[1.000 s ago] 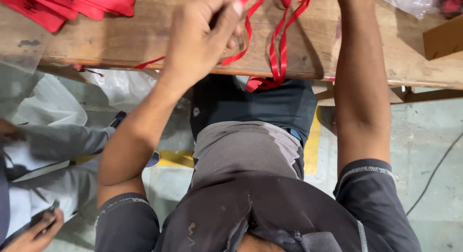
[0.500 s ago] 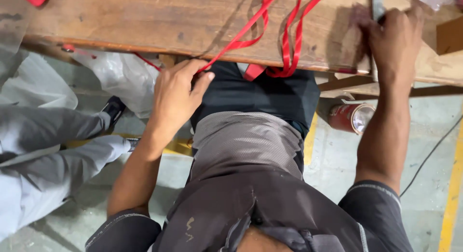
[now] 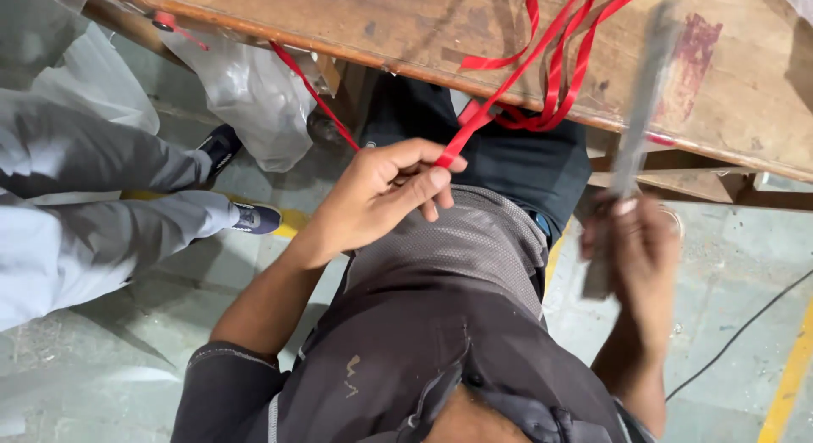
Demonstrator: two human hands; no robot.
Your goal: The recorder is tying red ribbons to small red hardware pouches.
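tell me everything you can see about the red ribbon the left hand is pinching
The thin, flat, glossy red ribbon looks like satin or plastic tape. Several loose strands loop across the worn wooden table and hang over its near edge. One strand runs taut down to the left hand, pinched between thumb and fingertips. Another strand trails left under the edge.

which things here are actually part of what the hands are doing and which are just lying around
In hand:
- left hand pinching the red ribbon that trails off the wooden table
- right hand gripping a long flat metal tool, blurred

Lying about:
- clear plastic bag hanging under the table edge
- black cable on the floor
- another person's legs beside
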